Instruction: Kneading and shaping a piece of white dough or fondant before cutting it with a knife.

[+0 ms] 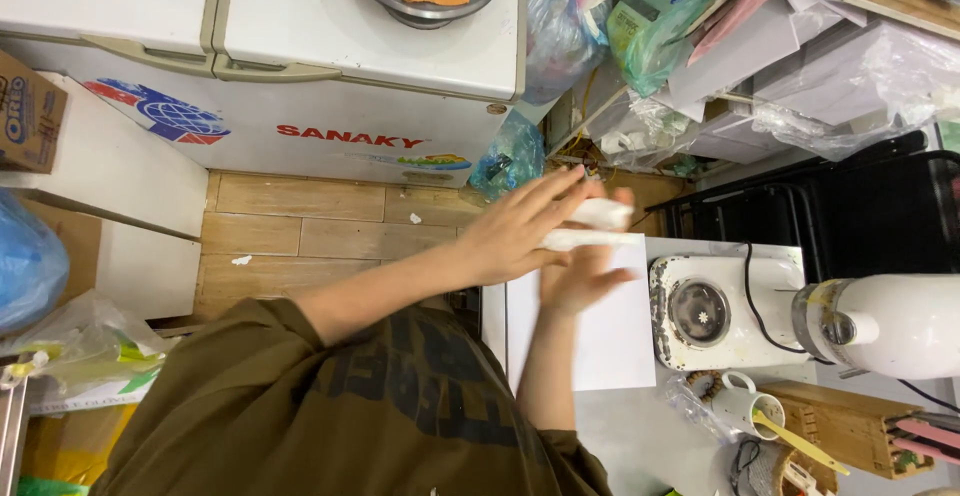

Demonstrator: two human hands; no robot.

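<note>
white dough strip [598,224] pressed between flat left hand [520,231] and right hand [583,278] (blender base [705,313] beside).

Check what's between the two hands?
A white roll-shaped piece, pressed between the left hand and right hand, above a white sheet. Head view; motion blur hides what it is.
</note>
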